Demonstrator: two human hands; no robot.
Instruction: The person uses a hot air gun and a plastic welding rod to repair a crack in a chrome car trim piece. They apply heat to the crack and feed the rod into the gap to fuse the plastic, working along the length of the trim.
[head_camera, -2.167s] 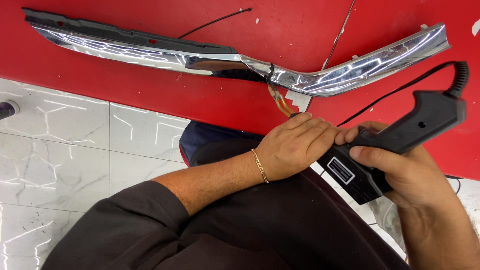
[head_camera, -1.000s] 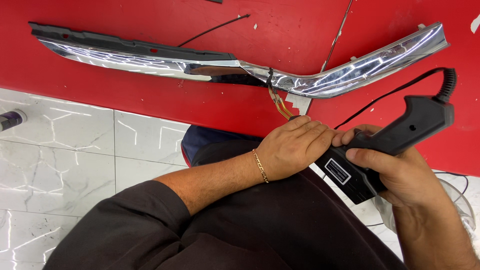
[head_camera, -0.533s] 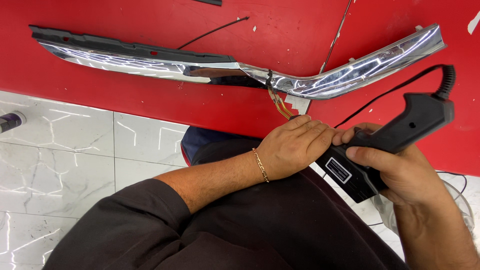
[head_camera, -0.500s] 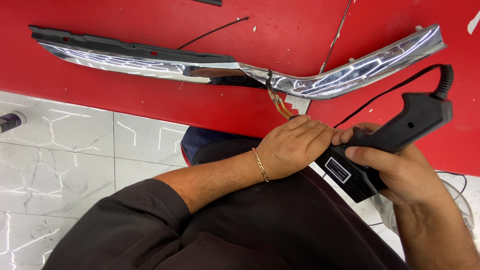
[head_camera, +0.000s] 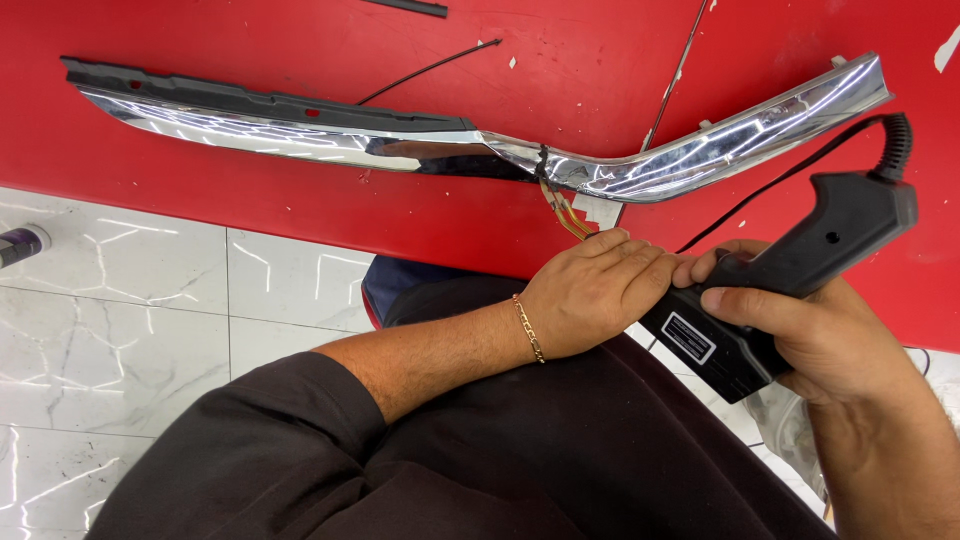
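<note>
At lower right of the frame the right hand (head_camera: 820, 340) wraps closed around a black corded hand tool (head_camera: 790, 275) while the left hand (head_camera: 590, 300) closes over its front end, apparently readying it; next, bringing it to the chrome trim strip (head_camera: 480, 150) on the red bench (head_camera: 300, 40) needs steady aim.

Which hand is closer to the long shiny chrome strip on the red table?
Left. The left hand rests just below the bend of the long shiny chrome strip, near its dangling wires. The right hand sits lower and farther right, gripping the black corded tool.
</note>
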